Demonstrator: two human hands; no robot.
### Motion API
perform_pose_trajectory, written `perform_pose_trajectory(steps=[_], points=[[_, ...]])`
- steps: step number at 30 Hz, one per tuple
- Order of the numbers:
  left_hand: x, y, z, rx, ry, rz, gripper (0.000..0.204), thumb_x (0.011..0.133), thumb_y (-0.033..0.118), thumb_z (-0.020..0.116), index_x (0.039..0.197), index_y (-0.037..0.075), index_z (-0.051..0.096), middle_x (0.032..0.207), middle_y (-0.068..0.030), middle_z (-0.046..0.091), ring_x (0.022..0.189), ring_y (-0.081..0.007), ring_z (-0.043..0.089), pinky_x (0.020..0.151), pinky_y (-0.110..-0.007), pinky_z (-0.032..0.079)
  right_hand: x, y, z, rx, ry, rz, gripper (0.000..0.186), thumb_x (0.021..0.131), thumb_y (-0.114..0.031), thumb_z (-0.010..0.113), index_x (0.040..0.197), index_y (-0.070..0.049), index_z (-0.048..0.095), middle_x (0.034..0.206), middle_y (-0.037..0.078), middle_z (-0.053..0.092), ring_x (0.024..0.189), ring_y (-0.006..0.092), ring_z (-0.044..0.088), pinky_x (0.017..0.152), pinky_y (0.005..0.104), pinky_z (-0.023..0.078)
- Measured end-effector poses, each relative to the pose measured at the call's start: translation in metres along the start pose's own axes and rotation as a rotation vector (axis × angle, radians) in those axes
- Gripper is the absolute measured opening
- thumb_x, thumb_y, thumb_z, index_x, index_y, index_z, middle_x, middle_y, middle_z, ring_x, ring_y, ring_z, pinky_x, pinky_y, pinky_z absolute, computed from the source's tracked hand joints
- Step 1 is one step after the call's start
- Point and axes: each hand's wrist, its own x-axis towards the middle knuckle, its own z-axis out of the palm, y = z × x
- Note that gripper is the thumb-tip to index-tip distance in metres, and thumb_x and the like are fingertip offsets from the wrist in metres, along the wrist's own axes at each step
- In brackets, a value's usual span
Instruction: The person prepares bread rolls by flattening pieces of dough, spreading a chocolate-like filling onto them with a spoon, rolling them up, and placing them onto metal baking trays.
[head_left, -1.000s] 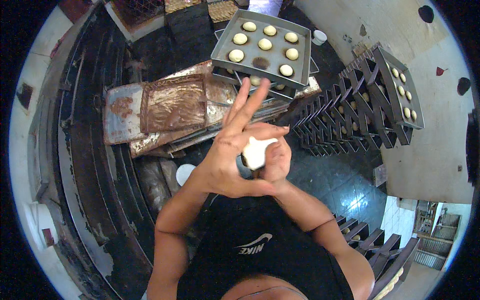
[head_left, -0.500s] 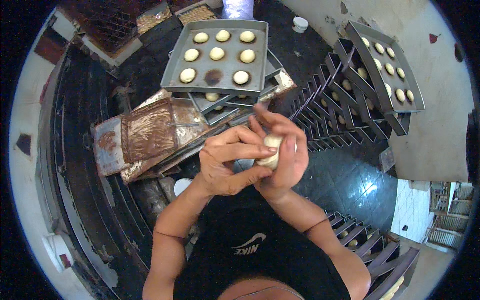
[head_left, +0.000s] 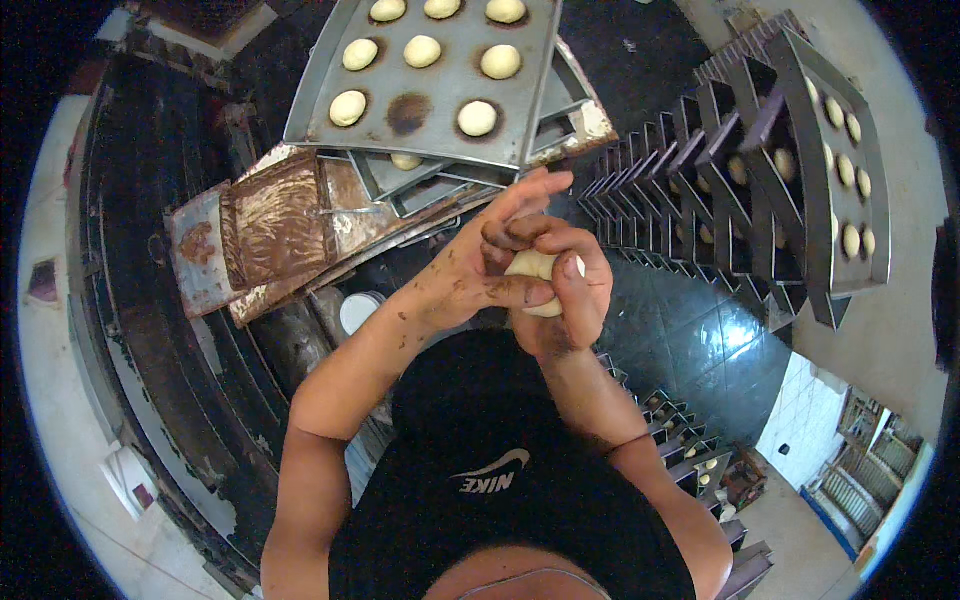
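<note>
In the head view my left hand [head_left: 465, 275] has its thumb pressed on a pale dough ball [head_left: 532, 265], with some fingers stretched upward beyond it. My right hand [head_left: 585, 305] curls round the same ball from the right. Dark brown smears mark both hands. Just beyond them, a metal baking tray [head_left: 450, 133] holds rows of pale dough balls, with a dark bare patch in the front row. It rests on more stacked trays. To their left lies a rusty sheet with a brown-smeared pan [head_left: 275, 220].
At the right stands a tall crisscrossed stack of trays [head_left: 850, 275] with dough balls, and another stack behind my right elbow. A white bucket [head_left: 358, 312] sits left of my arms. Dark stepped surfaces [head_left: 150, 300] line the left side, and tiled floor [head_left: 680, 330] shows at the right.
The view has shifted, with the tray higher in it. My left fingers, curled over the dough half a second ago, now extend upward. Brown smears show more plainly on both hands.
</note>
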Motion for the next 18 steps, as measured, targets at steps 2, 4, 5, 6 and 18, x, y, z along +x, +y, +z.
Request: perform_pose_trajectory(steps=[2, 4, 5, 6, 18], points=[[0.0, -0.006, -0.036, -0.031, 0.06, -0.054, 0.092, 0.08, 0.019, 0.086, 0.157, 0.008, 0.036, 0.155, -0.0086, 0.047, 0.14, -0.0241, 0.047, 0.119, -0.043, 0.035, 0.015, 0.03, -0.01, -0.087, 0.037, 0.069, 0.027, 0.103, -0.019, 0.061, 0.114, 0.005, 0.066, 0.118, 0.022, 0.068, 0.113, 0.0287, 0.066, 0.097, 0.041, 0.053], [0.0, -0.019, -0.08, 0.056, 0.235, 0.05, 0.079, 0.087, 0.019, 0.083, 0.154, 0.008, 0.041, 0.149, -0.0103, 0.051, 0.134, -0.0238, 0.052, 0.112, -0.04, 0.043, 0.036, 0.059, -0.015, -0.275, 0.11, 0.171, 0.027, 0.104, -0.02, 0.06, 0.112, 0.004, 0.068, 0.117, 0.019, 0.07, 0.113, 0.0263, 0.066, 0.097, 0.0389, 0.053], [-0.005, -0.028, -0.105, 0.138, 0.39, 0.144, 0.076, 0.088, 0.019, 0.083, 0.152, 0.008, 0.043, 0.147, -0.0112, 0.051, 0.131, -0.0227, 0.053, 0.109, -0.039, 0.044, 0.047, 0.074, -0.015, -0.371, 0.144, 0.221, 0.027, 0.104, -0.02, 0.059, 0.111, 0.004, 0.068, 0.117, 0.017, 0.071, 0.113, 0.0252, 0.066, 0.096, 0.0379, 0.052], [-0.008, -0.03, -0.129, 0.221, 0.546, 0.238, 0.072, 0.089, 0.019, 0.082, 0.15, 0.009, 0.045, 0.145, -0.0122, 0.052, 0.127, -0.0216, 0.055, 0.106, -0.038, 0.046, 0.067, 0.089, -0.012, -0.606, 0.093, 0.27, 0.027, 0.104, -0.02, 0.059, 0.111, 0.004, 0.069, 0.116, 0.017, 0.072, 0.113, 0.0263, 0.066, 0.097, 0.0377, 0.052], [-0.057, -0.023, -0.317, 0.275, 0.826, 0.152, 0.036, 0.094, 0.012, 0.072, 0.125, 0.002, 0.06, 0.13, -0.0108, 0.06, 0.116, -0.0196, 0.059, 0.1, -0.035, 0.048, 0.233, 0.249, -0.047, -2.158, -1.08, 0.115, 0.087, 0.098, -0.059, 0.054, 0.155, 0.005, 0.034, 0.166, 0.025, 0.024, 0.155, 0.0448, 0.019, 0.126, 0.0596, 0.016]])
